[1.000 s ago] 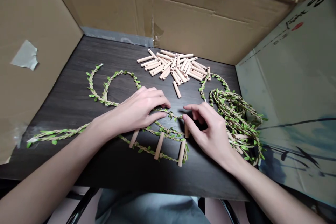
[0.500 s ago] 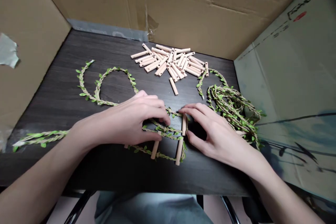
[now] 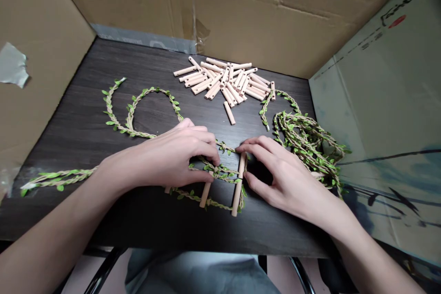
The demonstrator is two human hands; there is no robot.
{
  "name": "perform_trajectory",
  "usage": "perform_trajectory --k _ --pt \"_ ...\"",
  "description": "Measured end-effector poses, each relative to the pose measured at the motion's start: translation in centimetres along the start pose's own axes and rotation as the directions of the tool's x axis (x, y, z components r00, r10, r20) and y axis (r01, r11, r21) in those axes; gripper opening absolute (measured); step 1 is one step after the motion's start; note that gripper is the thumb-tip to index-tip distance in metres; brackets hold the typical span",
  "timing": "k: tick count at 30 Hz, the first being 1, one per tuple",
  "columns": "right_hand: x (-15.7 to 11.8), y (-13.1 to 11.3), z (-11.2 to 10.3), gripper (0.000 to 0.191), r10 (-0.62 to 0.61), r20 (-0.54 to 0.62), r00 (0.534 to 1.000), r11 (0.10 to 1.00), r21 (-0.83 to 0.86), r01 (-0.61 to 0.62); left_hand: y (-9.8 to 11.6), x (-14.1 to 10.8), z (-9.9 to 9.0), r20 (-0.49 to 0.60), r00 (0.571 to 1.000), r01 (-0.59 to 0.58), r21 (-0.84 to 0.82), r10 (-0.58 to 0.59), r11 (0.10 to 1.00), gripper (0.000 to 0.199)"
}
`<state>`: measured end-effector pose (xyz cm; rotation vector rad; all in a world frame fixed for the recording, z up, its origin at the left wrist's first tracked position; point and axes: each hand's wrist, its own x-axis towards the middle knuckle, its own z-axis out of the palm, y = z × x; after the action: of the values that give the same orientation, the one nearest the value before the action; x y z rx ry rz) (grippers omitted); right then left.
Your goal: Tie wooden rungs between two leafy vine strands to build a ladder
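Between my hands lies a ladder-like piece of leafy braided cord [image 3: 220,205] with short wooden dowels as rungs. My left hand [image 3: 188,154] is curled over it. Its thumb rests at the top of a middle dowel [image 3: 206,194], and its fingertips touch the cord just above; the palm hides the part beneath. At the right end, my right hand [image 3: 268,165] pinches an upper dowel [image 3: 242,165] between thumb and forefinger. A lower dowel [image 3: 236,198] stands almost in line with it, their ends meeting or nearly so. Cord loops round the outer side of both.
Behind the hands is a pile of drilled dowels [image 3: 229,83], with one loose dowel [image 3: 229,113] in front. A coiled leafy cord [image 3: 303,135] lies right, against a painted panel [image 3: 379,101]. Cord tails [image 3: 115,121] curve left. Cardboard walls [image 3: 268,27] enclose the dark table [image 3: 79,101].
The upper and lower dowels at the right end have come into closer line, the gap between them narrowing. Both hands stay in nearly the same place; the view shifts slightly.
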<state>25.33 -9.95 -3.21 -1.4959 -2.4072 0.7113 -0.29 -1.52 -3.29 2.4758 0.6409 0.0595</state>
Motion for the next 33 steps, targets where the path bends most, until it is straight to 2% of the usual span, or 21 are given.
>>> perform_trajectory --k 21,33 --pt "-0.16 -0.11 -0.1 0.042 -0.016 -0.005 1.0 1.0 -0.024 0.016 0.3 -0.02 -0.03 -0.006 1.0 -0.007 0.0 0.007 1.0 0.014" --pt "-0.26 0.01 -0.31 0.04 -0.004 -0.009 1.0 1.0 0.027 0.005 0.44 -0.09 -0.08 -0.015 1.0 -0.02 -0.003 0.02 1.0 0.015"
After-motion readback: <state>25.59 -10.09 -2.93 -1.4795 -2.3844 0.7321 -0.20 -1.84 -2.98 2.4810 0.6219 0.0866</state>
